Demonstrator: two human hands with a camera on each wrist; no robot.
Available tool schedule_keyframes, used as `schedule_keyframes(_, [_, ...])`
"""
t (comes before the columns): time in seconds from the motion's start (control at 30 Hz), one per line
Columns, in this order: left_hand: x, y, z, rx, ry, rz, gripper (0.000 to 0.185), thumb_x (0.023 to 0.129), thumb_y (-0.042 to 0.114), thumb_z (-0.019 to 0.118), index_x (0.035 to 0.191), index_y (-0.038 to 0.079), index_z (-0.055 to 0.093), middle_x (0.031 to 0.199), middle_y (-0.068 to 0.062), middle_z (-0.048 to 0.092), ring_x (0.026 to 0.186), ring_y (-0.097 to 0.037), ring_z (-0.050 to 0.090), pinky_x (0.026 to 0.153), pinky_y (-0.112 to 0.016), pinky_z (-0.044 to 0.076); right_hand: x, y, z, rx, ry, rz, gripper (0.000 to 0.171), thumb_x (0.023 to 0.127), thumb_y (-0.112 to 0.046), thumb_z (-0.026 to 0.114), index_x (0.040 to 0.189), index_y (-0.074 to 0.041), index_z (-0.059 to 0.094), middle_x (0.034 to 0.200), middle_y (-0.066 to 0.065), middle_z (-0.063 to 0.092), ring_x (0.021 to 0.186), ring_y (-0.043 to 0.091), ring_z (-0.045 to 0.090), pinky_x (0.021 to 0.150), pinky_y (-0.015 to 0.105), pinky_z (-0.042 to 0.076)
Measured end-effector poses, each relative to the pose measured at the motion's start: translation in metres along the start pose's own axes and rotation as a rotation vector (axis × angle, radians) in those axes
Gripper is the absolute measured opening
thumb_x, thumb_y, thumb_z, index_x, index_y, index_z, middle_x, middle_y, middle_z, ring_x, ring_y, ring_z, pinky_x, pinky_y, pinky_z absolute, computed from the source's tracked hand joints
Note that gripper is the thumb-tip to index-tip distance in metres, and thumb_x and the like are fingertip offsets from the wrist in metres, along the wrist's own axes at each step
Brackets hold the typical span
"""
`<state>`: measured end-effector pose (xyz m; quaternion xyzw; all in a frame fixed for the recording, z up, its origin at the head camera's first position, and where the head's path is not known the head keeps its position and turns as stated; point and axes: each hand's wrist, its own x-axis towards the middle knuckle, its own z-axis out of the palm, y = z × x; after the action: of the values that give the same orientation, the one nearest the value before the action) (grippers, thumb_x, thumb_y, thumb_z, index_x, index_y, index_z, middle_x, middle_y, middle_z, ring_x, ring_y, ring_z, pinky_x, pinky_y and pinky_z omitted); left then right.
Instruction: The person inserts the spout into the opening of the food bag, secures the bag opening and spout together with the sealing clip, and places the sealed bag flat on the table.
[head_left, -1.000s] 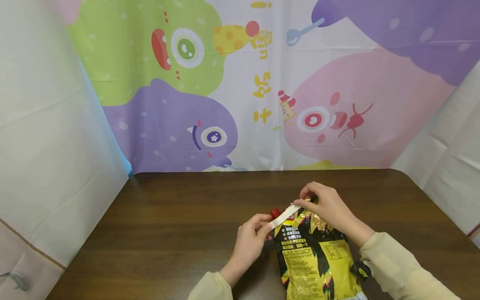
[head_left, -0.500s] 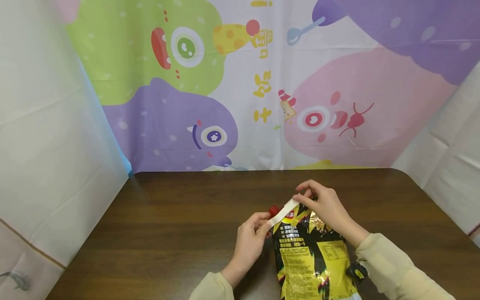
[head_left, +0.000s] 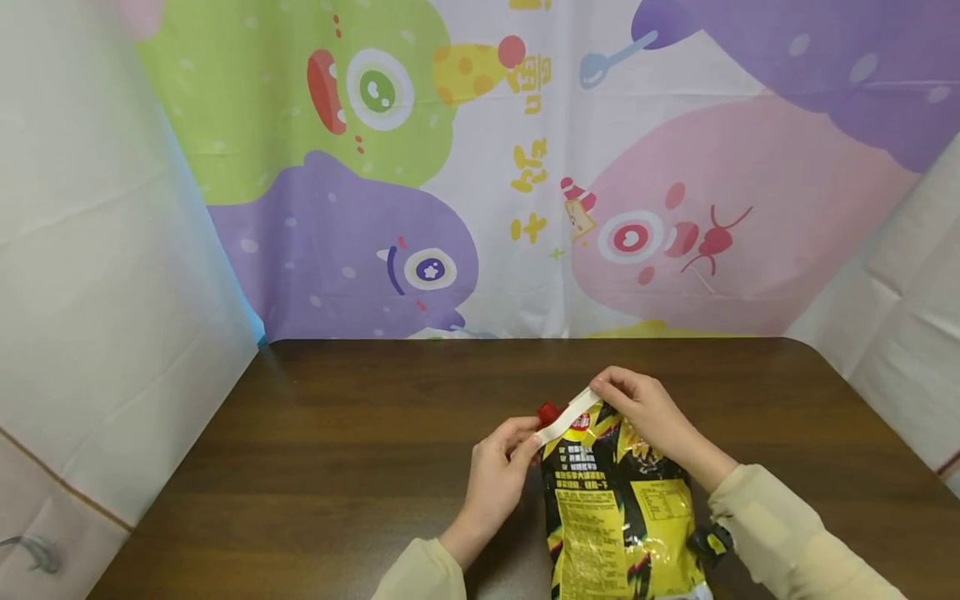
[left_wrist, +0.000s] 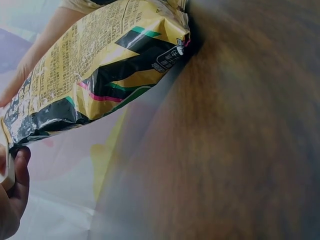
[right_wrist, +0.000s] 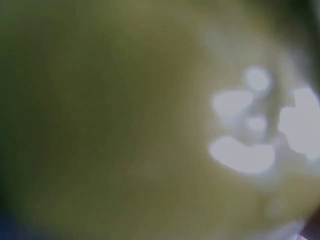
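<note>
A white bag clip (head_left: 568,415) runs slantwise across the top edge of a black and yellow snack bag (head_left: 592,533). Behind its left half sticks up a red cap (head_left: 548,412). My left hand (head_left: 497,471) pinches the clip's near left end between thumb and fingers. At the far right end, my right hand (head_left: 651,417) grips the clip and bag corner between thumb and curled fingers. In the left wrist view the plump bag (left_wrist: 100,70) hangs from the clip (left_wrist: 7,172), beside the left fingers (left_wrist: 21,170). Blurred yellow bag surface (right_wrist: 125,125) fills the right wrist view.
A dark brown wooden table (head_left: 337,467) lies beneath the hands. A cartoon-printed curtain (head_left: 420,208) hangs behind it, with white sheets (head_left: 90,167) at the sides. A small black device (head_left: 707,543) sits by the right sleeve (head_left: 787,529).
The clip and bag top have shifted slightly up and away. My right fingers, raised earlier, have come down around the clip's right end. The left hand keeps its pinch.
</note>
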<state>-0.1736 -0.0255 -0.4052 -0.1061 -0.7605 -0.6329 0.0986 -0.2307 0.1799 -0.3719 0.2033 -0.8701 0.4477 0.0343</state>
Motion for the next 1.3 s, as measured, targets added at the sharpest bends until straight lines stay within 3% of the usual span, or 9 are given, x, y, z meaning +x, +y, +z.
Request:
schedule_keyframes(0.07, [0.000,0.004,-0.001,0.009,0.002,0.004,0.017,0.085,-0.001,0.059,0.101,-0.002,0.064,0.086,-0.017,0.068,0.066,-0.021,0.061,0.061,-0.021,0.048,-0.002,-0.010,-0.002,0.013,-0.013,-0.021,0.020,0.096,-0.025,0.046,0.090,-0.011,0.059,0.076,0.010,0.058,0.060,0.019,0.054,0.058,0.026,0.045])
schedule_keyframes(0.27, [0.006,-0.024,0.002,0.003,0.017,0.025,0.019,0.085,0.007,0.061,0.104,0.008,0.065,0.089,-0.009,0.069,0.068,-0.010,0.059,0.062,-0.020,0.048,0.001,-0.007,0.000,0.046,-0.021,-0.038,0.020,0.096,-0.023,0.045,0.085,-0.010,0.056,0.071,0.008,0.053,0.058,0.021,0.054,0.056,0.027,0.045])
schedule_keyframes(0.47, [0.006,-0.025,0.002,0.023,0.025,0.031,0.018,0.085,0.009,0.062,0.103,0.011,0.066,0.088,-0.007,0.069,0.068,-0.007,0.058,0.062,-0.021,0.049,0.003,-0.002,0.002,0.091,-0.050,-0.053,0.022,0.096,-0.026,0.044,0.083,-0.009,0.050,0.070,0.007,0.049,0.058,0.018,0.053,0.054,0.030,0.047])
schedule_keyframes(0.73, [0.008,-0.025,0.000,0.033,0.001,0.073,0.017,0.084,0.010,0.063,0.100,0.007,0.066,0.084,-0.008,0.069,0.064,-0.009,0.059,0.060,-0.021,0.049,0.002,-0.003,0.004,0.031,-0.070,-0.062,0.020,0.098,-0.015,0.039,0.082,-0.006,0.045,0.061,0.005,0.044,0.044,0.009,0.039,0.041,0.025,0.038])
schedule_keyframes(0.83, [0.008,-0.024,-0.001,0.031,-0.008,0.078,0.016,0.084,0.011,0.063,0.100,0.008,0.066,0.084,-0.008,0.069,0.064,-0.008,0.058,0.060,-0.021,0.049,0.001,-0.002,0.005,0.034,-0.066,-0.086,0.020,0.098,-0.010,0.037,0.081,-0.004,0.044,0.060,0.005,0.042,0.044,0.007,0.037,0.043,0.025,0.037])
schedule_keyframes(0.97, [0.008,-0.024,-0.001,0.036,-0.013,0.060,0.017,0.084,0.010,0.063,0.100,0.007,0.066,0.085,-0.008,0.069,0.064,-0.008,0.058,0.060,-0.020,0.048,0.001,0.000,0.006,0.050,-0.058,-0.101,0.021,0.098,-0.013,0.038,0.080,-0.005,0.044,0.059,0.003,0.039,0.045,0.007,0.036,0.046,0.025,0.036])
schedule_keyframes(1.2, [0.010,-0.023,-0.001,0.008,-0.008,0.014,0.018,0.083,0.002,0.062,0.101,0.001,0.065,0.085,-0.014,0.068,0.064,-0.016,0.060,0.060,-0.020,0.048,0.003,0.001,0.006,0.088,-0.053,-0.055,0.021,0.098,-0.023,0.040,0.083,-0.010,0.046,0.064,0.004,0.041,0.046,0.011,0.037,0.045,0.026,0.037])
schedule_keyframes(1.3, [0.011,-0.024,-0.001,-0.001,-0.011,0.003,0.019,0.083,0.003,0.062,0.102,0.001,0.065,0.085,-0.014,0.068,0.064,-0.014,0.060,0.060,-0.020,0.048,0.004,0.002,0.006,0.087,-0.056,-0.038,0.019,0.098,-0.022,0.040,0.087,-0.011,0.049,0.066,0.005,0.042,0.044,0.012,0.037,0.044,0.027,0.037])
